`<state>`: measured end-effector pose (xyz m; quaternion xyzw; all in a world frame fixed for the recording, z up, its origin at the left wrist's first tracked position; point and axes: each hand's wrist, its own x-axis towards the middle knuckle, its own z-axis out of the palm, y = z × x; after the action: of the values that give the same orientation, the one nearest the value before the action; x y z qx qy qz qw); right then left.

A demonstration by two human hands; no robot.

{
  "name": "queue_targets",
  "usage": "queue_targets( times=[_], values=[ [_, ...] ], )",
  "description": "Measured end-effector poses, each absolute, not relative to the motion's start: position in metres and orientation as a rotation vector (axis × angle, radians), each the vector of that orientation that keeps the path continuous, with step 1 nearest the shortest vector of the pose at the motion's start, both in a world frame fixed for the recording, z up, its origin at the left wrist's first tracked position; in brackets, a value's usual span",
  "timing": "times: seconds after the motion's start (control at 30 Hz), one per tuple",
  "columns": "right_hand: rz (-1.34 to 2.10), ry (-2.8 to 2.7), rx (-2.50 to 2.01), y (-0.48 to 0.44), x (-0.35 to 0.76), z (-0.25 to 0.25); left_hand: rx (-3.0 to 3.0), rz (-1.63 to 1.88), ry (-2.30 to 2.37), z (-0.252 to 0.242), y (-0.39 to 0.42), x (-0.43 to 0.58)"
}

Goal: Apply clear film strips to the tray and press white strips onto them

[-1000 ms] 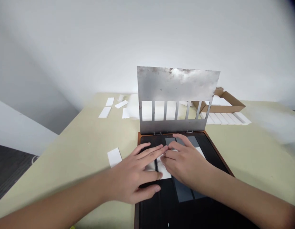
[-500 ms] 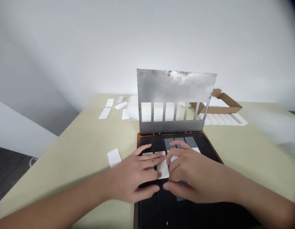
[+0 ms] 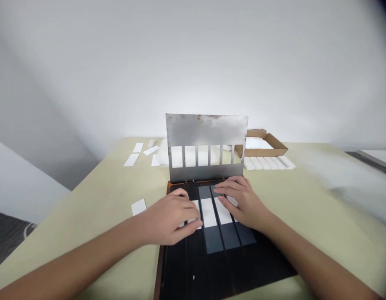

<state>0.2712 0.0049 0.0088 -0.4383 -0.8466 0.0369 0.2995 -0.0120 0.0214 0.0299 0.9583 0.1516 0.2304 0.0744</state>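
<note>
A black board (image 3: pixel 211 271) with a wooden edge lies in front of me, with long grey-blue bands (image 3: pixel 213 241) running across it. Several white strips rest on these bands, two showing fully between my hands: one white strip (image 3: pixel 208 212) and another (image 3: pixel 222 211). My left hand (image 3: pixel 170 218) lies with its fingers over a further strip (image 3: pixel 195 209), partly hiding it. My right hand (image 3: pixel 239 200) rests its fingertips on the right-hand strips, and one strip (image 3: pixel 232 201) shows beneath those fingers. Neither hand grips anything.
A metal stencil plate (image 3: pixel 206 130) with a row of rectangular slots stands upright, hinged at the board's far edge. Behind it sit a cardboard box (image 3: pixel 265 141) and a row of white strips (image 3: pixel 264 163). Loose white strips (image 3: pixel 131 160) and one strip (image 3: pixel 138 206) lie on the beige table (image 3: pixel 86 221).
My hands have moved apart, uncovering white strips lying side by side on the board. The head view has shifted, so the board and plate sit lower and look smaller.
</note>
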Motion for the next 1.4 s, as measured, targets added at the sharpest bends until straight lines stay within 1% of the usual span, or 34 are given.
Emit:
queue_targets(
  times=[0.13,0.23,0.67,0.93,1.23,1.3,1.4],
  values=[
    [0.092,-2.225,-1.154,0.0,0.273,0.004,2.87,0.834,0.531,0.015,0.023,-0.007],
    [0.111,-2.236,-1.15,-0.002,0.273,0.006,2.849,0.876,0.513,0.004,0.024,-0.011],
    [0.176,-2.385,-1.132,-0.008,0.272,0.007,2.861,0.694,0.62,-0.002,0.024,-0.008],
    [0.203,-2.603,-1.089,-0.015,0.268,0.015,2.774,0.631,0.624,-0.002,0.03,-0.008],
    [0.145,-2.652,-1.067,-0.011,0.263,0.005,2.781,0.648,0.625,-0.003,0.029,-0.008],
    [0.143,-2.638,-1.073,-0.008,0.263,0.003,2.816,0.695,0.567,-0.002,0.029,-0.01],
    [0.131,-2.59,-1.082,-0.004,0.261,0.0,2.948,0.713,0.282,0.001,0.026,-0.012]
  ],
)
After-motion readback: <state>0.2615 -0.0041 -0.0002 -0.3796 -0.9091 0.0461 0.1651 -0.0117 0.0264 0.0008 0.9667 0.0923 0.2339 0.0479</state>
